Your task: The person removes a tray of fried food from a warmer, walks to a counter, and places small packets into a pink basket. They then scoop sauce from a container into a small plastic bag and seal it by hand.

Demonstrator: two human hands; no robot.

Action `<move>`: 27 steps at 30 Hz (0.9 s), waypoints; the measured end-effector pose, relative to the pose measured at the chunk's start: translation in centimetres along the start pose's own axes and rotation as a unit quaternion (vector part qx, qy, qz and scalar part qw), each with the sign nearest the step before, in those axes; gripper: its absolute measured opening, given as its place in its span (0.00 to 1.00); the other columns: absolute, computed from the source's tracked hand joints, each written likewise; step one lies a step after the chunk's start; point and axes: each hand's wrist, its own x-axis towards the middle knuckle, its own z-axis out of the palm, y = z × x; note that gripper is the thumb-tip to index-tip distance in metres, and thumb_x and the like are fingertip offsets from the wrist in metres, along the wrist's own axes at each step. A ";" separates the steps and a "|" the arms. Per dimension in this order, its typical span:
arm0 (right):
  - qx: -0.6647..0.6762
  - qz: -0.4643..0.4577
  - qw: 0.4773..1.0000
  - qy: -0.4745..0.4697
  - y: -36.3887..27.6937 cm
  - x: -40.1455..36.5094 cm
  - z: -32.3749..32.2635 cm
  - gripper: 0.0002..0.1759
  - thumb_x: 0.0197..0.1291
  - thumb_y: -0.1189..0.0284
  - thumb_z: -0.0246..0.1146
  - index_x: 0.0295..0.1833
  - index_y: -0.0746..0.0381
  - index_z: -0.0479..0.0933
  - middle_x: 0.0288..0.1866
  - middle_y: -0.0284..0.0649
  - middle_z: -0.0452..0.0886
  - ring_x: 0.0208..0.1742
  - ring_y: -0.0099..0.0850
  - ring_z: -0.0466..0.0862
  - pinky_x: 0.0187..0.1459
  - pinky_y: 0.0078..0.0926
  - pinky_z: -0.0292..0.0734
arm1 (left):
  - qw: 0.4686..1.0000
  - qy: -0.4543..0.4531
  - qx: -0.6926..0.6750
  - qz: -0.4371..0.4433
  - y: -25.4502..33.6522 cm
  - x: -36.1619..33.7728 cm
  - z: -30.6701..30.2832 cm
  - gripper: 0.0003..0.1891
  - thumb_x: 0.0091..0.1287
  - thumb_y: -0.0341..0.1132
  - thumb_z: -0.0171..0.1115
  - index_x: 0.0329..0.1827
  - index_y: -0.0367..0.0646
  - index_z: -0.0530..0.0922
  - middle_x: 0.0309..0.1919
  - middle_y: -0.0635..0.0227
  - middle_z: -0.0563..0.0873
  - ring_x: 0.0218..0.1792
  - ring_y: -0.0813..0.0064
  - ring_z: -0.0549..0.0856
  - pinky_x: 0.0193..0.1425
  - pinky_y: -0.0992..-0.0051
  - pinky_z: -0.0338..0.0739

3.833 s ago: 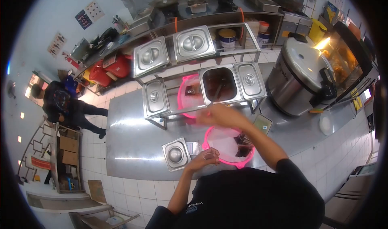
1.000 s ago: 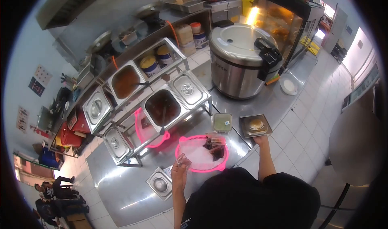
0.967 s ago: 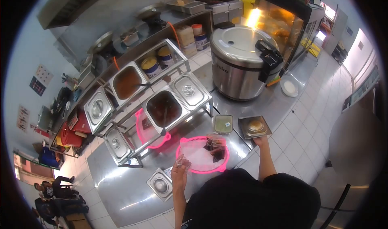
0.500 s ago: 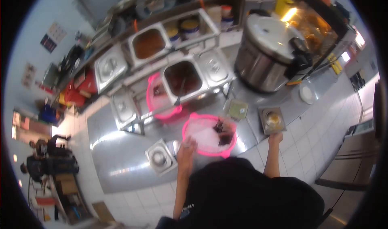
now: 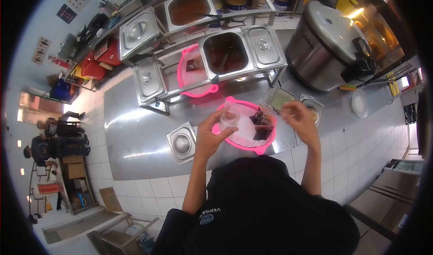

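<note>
My left hand [image 5: 215, 131] is closed on a small clear plastic cup [image 5: 229, 118], held over the left side of a pink basket [image 5: 258, 149]. White paper [image 5: 244, 129] lines that basket, and dark packets [image 5: 263, 129] in clear wrapping lie at its right. My right hand [image 5: 300, 119] is raised over the basket's right edge, fingers pinched together; what they hold, if anything, I cannot make out. Behind that hand, partly hidden, a square steel container [image 5: 318, 105] sits on the counter. Beside it is a square tub [image 5: 283, 98] with pale green contents.
A steel rack holds pans of red-brown sauce [image 5: 225, 52] and a lidded pan [image 5: 263, 47]. A second pink basket [image 5: 181, 70] is under it. A big rice cooker [image 5: 311, 47] stands right. A steel container [image 5: 182, 142] sits left on the counter [image 5: 131, 133]. People [image 5: 56, 144] are far left.
My right hand has left the steel container at right and come up toward the basket. My left hand, with the clear cup, has risen over the basket's left side. The camera view has shifted.
</note>
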 end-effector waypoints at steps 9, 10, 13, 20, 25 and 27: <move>-0.134 -0.141 0.891 -0.410 -6.6 2.7 9.1 0.13 0.68 0.67 0.60 0.54 0.59 0.79 0.41 0.46 0.84 0.39 0.42 0.84 0.41 0.37 0.78 | 0.979 -0.103 -0.096 -0.147 -1.2 -2.6 -4.1 0.22 0.63 0.26 0.70 0.62 0.36 0.78 0.52 0.66 0.86 0.50 0.78 0.84 0.57 0.76 0.78; -0.130 -0.132 0.877 -0.442 -6.1 2.8 9.7 0.13 0.69 0.67 0.59 0.55 0.58 0.79 0.39 0.47 0.84 0.39 0.43 0.84 0.41 0.39 0.77 | 0.972 -0.112 -0.117 -0.173 -1.3 -3.2 -4.3 0.21 0.63 0.25 0.70 0.61 0.35 0.79 0.51 0.66 0.86 0.50 0.78 0.84 0.56 0.77 0.79; -0.149 -0.134 0.860 -0.470 -7.6 3.0 11.6 0.15 0.69 0.70 0.56 0.59 0.56 0.77 0.35 0.48 0.84 0.36 0.45 0.84 0.42 0.42 0.76 | 0.971 -0.105 -0.127 -0.176 -1.2 -4.0 -4.3 0.22 0.63 0.25 0.70 0.61 0.35 0.78 0.48 0.67 0.86 0.50 0.78 0.84 0.53 0.78 0.80; -0.192 -0.169 0.895 -0.367 -9.1 9.6 12.0 0.19 0.66 0.65 0.61 0.59 0.61 0.77 0.44 0.46 0.86 0.44 0.38 0.85 0.49 0.32 0.78 | 0.958 0.051 -0.230 -0.164 -4.0 -3.8 -3.4 0.22 0.70 0.35 0.65 0.64 0.37 0.73 0.44 0.68 0.85 0.45 0.74 0.85 0.56 0.70 0.80; -0.214 -0.231 0.935 0.163 -11.2 24.0 11.0 0.33 0.59 0.55 0.69 0.59 0.67 0.69 0.37 0.48 0.85 0.31 0.38 0.87 0.33 0.33 0.80 | 0.916 0.071 -0.334 -0.212 -5.4 -5.2 -1.7 0.25 0.76 0.47 0.55 0.69 0.41 0.68 0.46 0.68 0.80 0.45 0.73 0.82 0.57 0.65 0.79; -0.188 -0.141 0.966 0.105 -11.6 27.0 11.6 0.32 0.58 0.56 0.71 0.56 0.69 0.69 0.35 0.49 0.85 0.25 0.36 0.85 0.26 0.31 0.78 | 0.893 0.065 -0.369 -0.251 -5.6 -5.8 -0.9 0.25 0.76 0.47 0.56 0.68 0.40 0.67 0.45 0.69 0.76 0.43 0.75 0.81 0.57 0.63 0.79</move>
